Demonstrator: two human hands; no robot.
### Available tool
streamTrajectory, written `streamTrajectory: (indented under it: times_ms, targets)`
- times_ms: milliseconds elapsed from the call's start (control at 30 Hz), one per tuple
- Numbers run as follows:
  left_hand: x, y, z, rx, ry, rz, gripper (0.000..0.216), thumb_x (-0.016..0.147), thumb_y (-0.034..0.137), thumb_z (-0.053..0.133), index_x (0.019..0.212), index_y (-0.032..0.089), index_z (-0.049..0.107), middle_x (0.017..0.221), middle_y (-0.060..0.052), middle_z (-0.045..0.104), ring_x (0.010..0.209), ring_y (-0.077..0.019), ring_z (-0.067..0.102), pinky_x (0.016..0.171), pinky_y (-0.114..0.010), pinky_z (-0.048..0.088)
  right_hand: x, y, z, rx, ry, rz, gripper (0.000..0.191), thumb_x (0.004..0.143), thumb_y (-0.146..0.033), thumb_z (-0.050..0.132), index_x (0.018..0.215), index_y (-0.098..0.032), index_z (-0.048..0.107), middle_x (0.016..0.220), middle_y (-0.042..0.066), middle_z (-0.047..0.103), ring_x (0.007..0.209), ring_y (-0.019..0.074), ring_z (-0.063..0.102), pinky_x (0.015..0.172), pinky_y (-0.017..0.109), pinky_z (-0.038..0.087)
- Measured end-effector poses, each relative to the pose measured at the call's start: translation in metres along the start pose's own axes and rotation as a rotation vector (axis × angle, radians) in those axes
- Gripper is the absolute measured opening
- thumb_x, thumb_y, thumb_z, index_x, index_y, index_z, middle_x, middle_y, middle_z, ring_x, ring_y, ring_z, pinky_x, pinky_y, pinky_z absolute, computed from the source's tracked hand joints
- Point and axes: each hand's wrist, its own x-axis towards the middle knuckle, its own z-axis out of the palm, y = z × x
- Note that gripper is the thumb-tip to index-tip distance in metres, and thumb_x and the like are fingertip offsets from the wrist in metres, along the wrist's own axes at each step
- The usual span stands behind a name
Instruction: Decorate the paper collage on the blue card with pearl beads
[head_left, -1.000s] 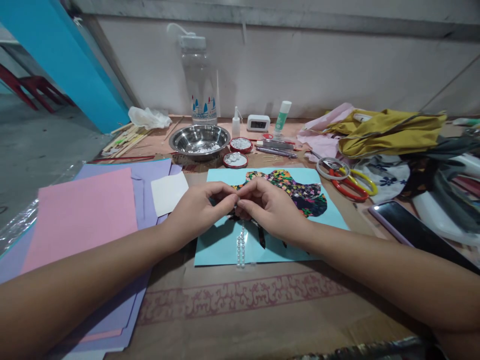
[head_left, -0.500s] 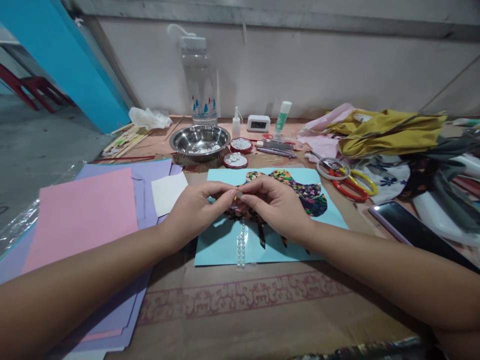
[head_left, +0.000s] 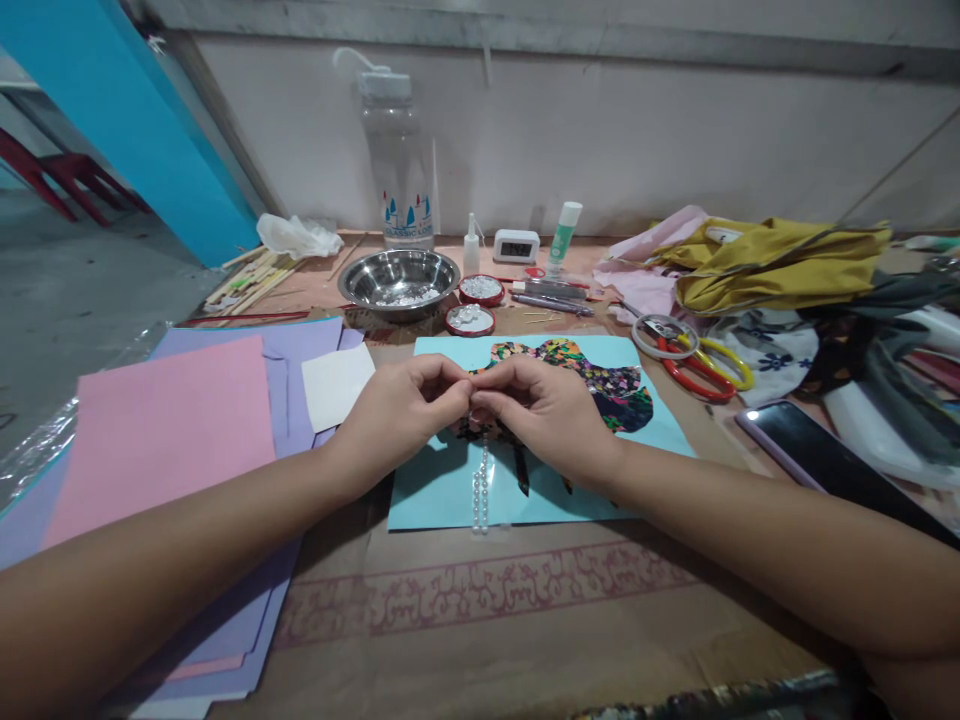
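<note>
Right now both hands are meeting over the middle of a blue sheet (head_left: 439, 492) on the table (head_left: 525, 620). Left hand (head_left: 401, 410) is curling nearly shut, thumb and forefinger pinching toward the right. Right hand (head_left: 551, 415) is curling the same way, its fingertips pressing against the left ones. Whatever they are pinching between them is too small to make out.

Just below that pinch a pearl strip (head_left: 480, 490), two rows wide, is lying on the sheet and running straight toward its near edge, its upper end reaching up under the fingertips. A floral cut-out (head_left: 611, 385) is lying on the sheet's far half, partly under the right hand.

Pink paper (head_left: 165, 420) and a white card (head_left: 337, 385) are lying to the left. A steel bowl (head_left: 450, 272) and two red lids (head_left: 469, 319) are sitting behind the sheet, scissors (head_left: 705, 365) and a phone (head_left: 810, 455) to the right.
</note>
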Motion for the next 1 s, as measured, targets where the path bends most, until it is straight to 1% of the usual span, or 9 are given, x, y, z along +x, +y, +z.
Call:
streamTrajectory:
  times_ms: [333,600,700,767,867,933,1000]
  targets:
    - [-0.0010,-0.0013,-0.0002,-0.018,0.008,0.007,0.016,0.086,0.027,0.058,0.080,0.017,0.069,0.068,0.001,0.069,0.062,-0.0124,0.063,0.056,-0.021,0.047,-0.0010,0.0022,0.0024,0.100,-0.019,0.035,0.009,0.086,-0.027,0.068,0.090,-0.020,0.065,0.080,0.001,0.072,0.071,0.0142,0.069,0.068,0.029,0.056]
    - [-0.0017,-0.0004,-0.0002,-0.017,-0.006,-0.006,0.017,0.085,0.026,0.058,0.079,0.018,0.071,0.070,0.001,0.071,0.065,-0.0137,0.064,0.059,-0.022,0.049,-0.0020,-0.0009,0.0017,0.074,-0.027,0.029,0.008,0.086,-0.027,0.068,0.090,-0.020,0.064,0.080,0.001,0.072,0.071,0.0133,0.068,0.066,0.028,0.055]
    - [-0.0017,-0.0017,-0.0019,0.004,-0.019,0.009,0.021,0.088,0.027,0.054,0.080,0.018,0.072,0.069,0.001,0.071,0.065,-0.0136,0.064,0.061,-0.023,0.049,-0.0020,-0.0006,0.0006,0.095,-0.041,0.043,0.007,0.087,-0.026,0.067,0.091,-0.021,0.064,0.079,0.000,0.071,0.069,0.0129,0.068,0.065,0.027,0.055]
    - [-0.0013,-0.0028,-0.0036,0.035,-0.008,0.029,0.025,0.090,0.029,0.051,0.078,0.019,0.071,0.069,0.001,0.071,0.066,-0.0140,0.064,0.063,-0.024,0.050,-0.0016,0.0004,0.0000,0.112,-0.053,0.048,0.006,0.088,-0.025,0.065,0.092,-0.021,0.064,0.080,0.000,0.072,0.070,0.0128,0.068,0.066,0.027,0.056]
    - [-0.0002,-0.0034,-0.0060,0.065,-0.013,0.051,0.030,0.092,0.036,0.051,0.078,0.018,0.072,0.073,0.000,0.072,0.068,-0.0152,0.065,0.064,-0.025,0.050,-0.0010,0.0024,-0.0001,0.137,-0.060,0.053,0.006,0.088,-0.024,0.064,0.094,-0.022,0.064,0.083,0.000,0.072,0.073,0.0130,0.069,0.069,0.028,0.057]
    - [0.0008,-0.0032,-0.0065,0.072,-0.017,0.062,0.031,0.092,0.040,0.054,0.081,0.018,0.072,0.075,-0.001,0.073,0.069,-0.0156,0.065,0.064,-0.025,0.051,-0.0006,0.0032,0.0006,0.177,-0.053,0.068,0.006,0.087,-0.023,0.065,0.093,-0.021,0.063,0.084,0.000,0.072,0.075,0.0130,0.069,0.071,0.029,0.058]
    - [0.0016,-0.0031,-0.0058,0.087,-0.007,0.082,0.029,0.092,0.039,0.055,0.081,0.018,0.072,0.076,-0.001,0.073,0.070,-0.0152,0.065,0.065,-0.024,0.050,-0.0004,0.0033,0.0015,0.243,-0.052,0.091,0.009,0.086,-0.022,0.066,0.093,-0.022,0.060,0.084,0.000,0.071,0.075,0.0129,0.069,0.072,0.029,0.058]
